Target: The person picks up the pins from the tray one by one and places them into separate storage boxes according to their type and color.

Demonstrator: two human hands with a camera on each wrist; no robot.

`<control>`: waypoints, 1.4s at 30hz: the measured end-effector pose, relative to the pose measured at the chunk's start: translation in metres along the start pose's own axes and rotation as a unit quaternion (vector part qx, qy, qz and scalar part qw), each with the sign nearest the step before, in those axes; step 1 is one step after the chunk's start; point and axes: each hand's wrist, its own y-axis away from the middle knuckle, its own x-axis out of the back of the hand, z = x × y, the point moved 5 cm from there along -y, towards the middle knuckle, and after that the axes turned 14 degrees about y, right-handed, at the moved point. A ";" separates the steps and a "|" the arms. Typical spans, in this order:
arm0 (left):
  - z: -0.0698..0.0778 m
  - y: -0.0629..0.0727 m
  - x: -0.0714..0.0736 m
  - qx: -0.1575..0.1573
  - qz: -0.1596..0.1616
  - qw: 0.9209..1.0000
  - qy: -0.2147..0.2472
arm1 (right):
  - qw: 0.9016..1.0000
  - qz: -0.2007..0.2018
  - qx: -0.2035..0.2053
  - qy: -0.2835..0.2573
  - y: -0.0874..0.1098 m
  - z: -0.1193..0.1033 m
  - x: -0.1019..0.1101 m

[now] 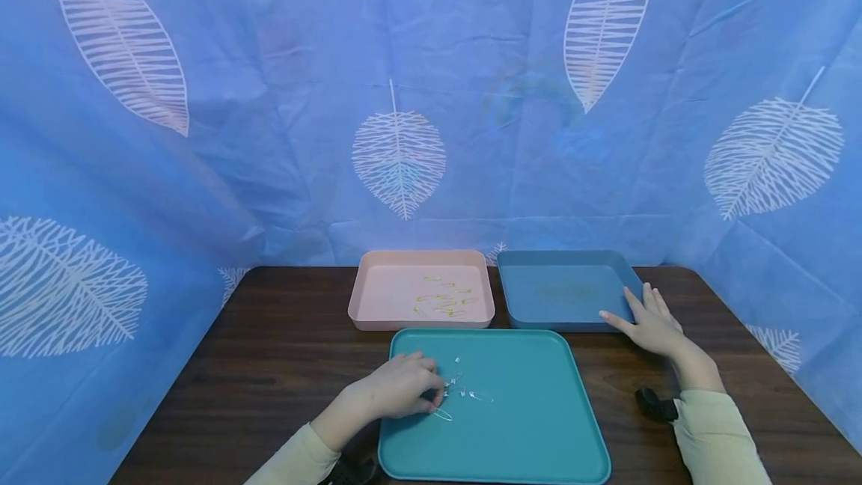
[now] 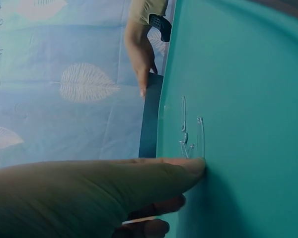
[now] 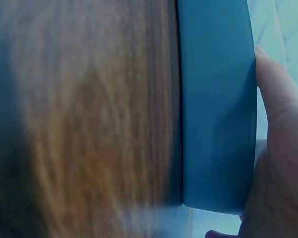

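Note:
My left hand (image 1: pixel 404 386) reaches over the teal tray (image 1: pixel 498 447) with its fingers bent down. In the left wrist view its fingertips (image 2: pixel 194 166) are at one end of a silver safety pin (image 2: pixel 201 136), pinching it close to the tray surface. Several more silver safety pins (image 1: pixel 481 397) lie just beyond them. My right hand (image 1: pixel 652 326) rests on the front right corner of the blue tray (image 1: pixel 566 319), fingers spread and fairly straight. In the right wrist view the thumb (image 3: pixel 273 79) lies against that tray's rim.
A pink tray (image 1: pixel 377 313) holding several yellow safety pins (image 1: pixel 444 304) stands behind the teal tray, left of the blue one. All rest on a dark wooden table (image 1: pixel 289 350). A blue leaf-patterned cloth (image 1: pixel 296 133) hangs behind and at both sides.

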 end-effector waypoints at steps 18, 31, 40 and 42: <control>0.005 0.001 -0.003 0.010 0.010 1.000 0.006 | 1.000 -0.007 0.002 -0.015 0.002 -0.003 0.000; 0.017 -0.011 0.003 -0.053 0.079 0.995 -0.043 | 1.000 -0.008 0.002 -0.011 0.002 -0.001 0.001; 0.025 -0.025 0.014 -0.065 0.101 0.991 -0.057 | 1.000 -0.011 0.005 -0.018 0.004 -0.002 0.001; 0.027 -0.027 0.018 -0.067 0.107 0.990 -0.059 | 1.000 -0.012 0.005 -0.020 0.004 -0.003 0.001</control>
